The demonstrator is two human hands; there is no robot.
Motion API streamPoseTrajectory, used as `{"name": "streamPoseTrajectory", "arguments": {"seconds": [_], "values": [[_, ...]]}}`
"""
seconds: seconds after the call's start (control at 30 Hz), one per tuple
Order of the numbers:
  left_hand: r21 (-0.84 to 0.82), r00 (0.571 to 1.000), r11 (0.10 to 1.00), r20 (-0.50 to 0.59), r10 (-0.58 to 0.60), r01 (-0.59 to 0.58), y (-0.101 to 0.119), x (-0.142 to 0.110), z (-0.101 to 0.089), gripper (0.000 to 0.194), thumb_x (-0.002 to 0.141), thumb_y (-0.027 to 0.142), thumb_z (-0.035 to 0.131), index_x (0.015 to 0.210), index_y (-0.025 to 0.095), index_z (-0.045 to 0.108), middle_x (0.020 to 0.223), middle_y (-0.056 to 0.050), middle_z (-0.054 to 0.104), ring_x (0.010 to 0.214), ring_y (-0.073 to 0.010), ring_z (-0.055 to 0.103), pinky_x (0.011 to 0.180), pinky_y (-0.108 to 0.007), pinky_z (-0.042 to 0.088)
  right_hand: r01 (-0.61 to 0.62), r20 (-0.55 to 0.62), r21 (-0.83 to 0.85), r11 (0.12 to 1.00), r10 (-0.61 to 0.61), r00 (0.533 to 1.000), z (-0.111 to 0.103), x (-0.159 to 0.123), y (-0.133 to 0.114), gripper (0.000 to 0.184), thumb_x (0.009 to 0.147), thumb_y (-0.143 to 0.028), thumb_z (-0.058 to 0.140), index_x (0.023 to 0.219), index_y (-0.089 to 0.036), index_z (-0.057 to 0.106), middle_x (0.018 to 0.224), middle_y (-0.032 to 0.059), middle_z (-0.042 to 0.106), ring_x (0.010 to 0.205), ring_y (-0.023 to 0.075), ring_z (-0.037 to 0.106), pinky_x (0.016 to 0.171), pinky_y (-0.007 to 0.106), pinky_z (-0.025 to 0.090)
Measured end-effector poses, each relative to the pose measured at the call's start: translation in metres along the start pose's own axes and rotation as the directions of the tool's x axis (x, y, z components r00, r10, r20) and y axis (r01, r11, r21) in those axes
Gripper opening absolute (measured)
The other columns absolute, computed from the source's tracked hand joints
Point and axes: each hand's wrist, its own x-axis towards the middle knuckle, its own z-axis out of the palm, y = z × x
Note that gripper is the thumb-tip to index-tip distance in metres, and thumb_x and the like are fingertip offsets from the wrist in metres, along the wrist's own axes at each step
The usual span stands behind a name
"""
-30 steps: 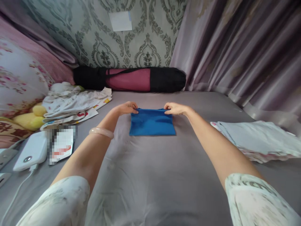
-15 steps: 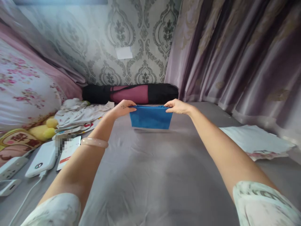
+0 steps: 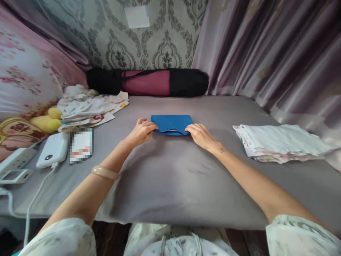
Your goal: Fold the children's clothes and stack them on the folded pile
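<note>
A flat blue rectangle, seemingly folded cloth (image 3: 171, 122), lies on the grey sheet in front of me. Its near edge gapes slightly in the middle, where a pale sliver shows. My left hand (image 3: 144, 131) is closed on the near left corner, thumb and fingers pinched together. On the near right corner, my right hand (image 3: 201, 135) grips the cloth in the same way. Whether the blue piece is a garment or a pouch I cannot tell.
White folded cloths (image 3: 282, 142) are stacked at the right. Rumpled clothes (image 3: 90, 108), a white power bank (image 3: 52, 150) with a cable, and a power strip (image 3: 17, 160) lie at the left. A black and maroon roll bag (image 3: 146, 82) rests along the wall.
The blue cloth, earlier held up by its top edge, has come down flat on the sheet, nearer to me. Both hands now hold its near corners. The view has tilted downward.
</note>
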Motion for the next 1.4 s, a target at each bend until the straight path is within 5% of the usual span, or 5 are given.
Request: {"name": "streamPoseTrajectory", "arguments": {"seconds": [0.27, 0.53, 0.83, 1.27, 1.4], "values": [[0.015, 0.996, 0.999, 0.080, -0.049, 0.048, 0.012, -0.019, -0.001, 0.036, 0.077, 0.021, 0.045, 0.104, 0.027, 0.069, 0.120, -0.003, 0.068, 0.108, -0.0220, 0.062, 0.111, -0.045, 0.020, -0.021, 0.135, 0.019, 1.000, 0.018, 0.991, -0.008, -0.009, -0.005, 0.051, 0.084, -0.003, 0.036, 0.121, -0.023, 0.065, 0.132, 0.0040, 0.059, 0.118, 0.0212, 0.053, 0.101, 0.036, 0.037], [0.018, 0.899, 0.898, -0.002, -0.439, 0.439, 0.044, 0.040, 0.010, 0.041, 0.093, 0.034, 0.037, 0.127, 0.019, 0.055, 0.121, -0.013, 0.066, 0.116, -0.0296, 0.057, 0.101, -0.048, 0.035, -0.272, -0.057, -0.038, 0.961, 0.270, 0.961, 0.002, 0.052, -0.028, 0.039, 0.094, -0.018, 0.036, 0.123, -0.018, 0.062, 0.124, 0.0098, 0.063, 0.118, 0.0245, 0.052, 0.102, 0.038, 0.037], [0.160, 0.922, 0.918, 0.086, -0.379, 0.362, 0.048, 0.054, 0.057, 0.058, 0.098, 0.041, 0.021, 0.148, 0.014, 0.034, 0.155, -0.014, 0.030, 0.145, -0.0317, 0.018, 0.116, -0.054, 0.011, -0.234, 0.116, -0.103, 0.967, 0.245, 0.962, 0.044, 0.070, -0.034, 0.055, 0.098, -0.037, 0.029, 0.150, -0.021, 0.032, 0.159, 0.0082, 0.022, 0.146, 0.0295, 0.014, 0.116, 0.056, 0.009], [0.180, 0.898, 0.913, 0.189, -0.397, 0.366, 0.045, 0.064, 0.047, 0.056, 0.096, 0.043, 0.029, 0.144, 0.018, 0.041, 0.153, -0.014, 0.035, 0.141, -0.0364, 0.028, 0.108, -0.062, 0.025, -0.262, 0.275, -0.089, 0.961, 0.276, 0.921, 0.034, 0.082, -0.029, 0.055, 0.096, -0.037, 0.027, 0.148, -0.022, 0.035, 0.157, 0.0106, 0.026, 0.143, 0.0327, 0.023, 0.113, 0.060, 0.014], [0.229, 0.926, 0.906, 0.044, -0.374, 0.355, 0.041, 0.075, 0.043, 0.049, 0.095, 0.031, 0.029, 0.138, 0.016, 0.047, 0.150, -0.013, 0.040, 0.141, -0.0306, 0.029, 0.113, -0.056, 0.021, -0.217, 0.107, -0.131, 0.967, 0.232, 0.967, 0.030, 0.091, -0.028, 0.054, 0.095, -0.027, 0.027, 0.145, -0.011, 0.038, 0.154, 0.0132, 0.032, 0.144, 0.0255, 0.024, 0.116, 0.054, 0.007]]}}
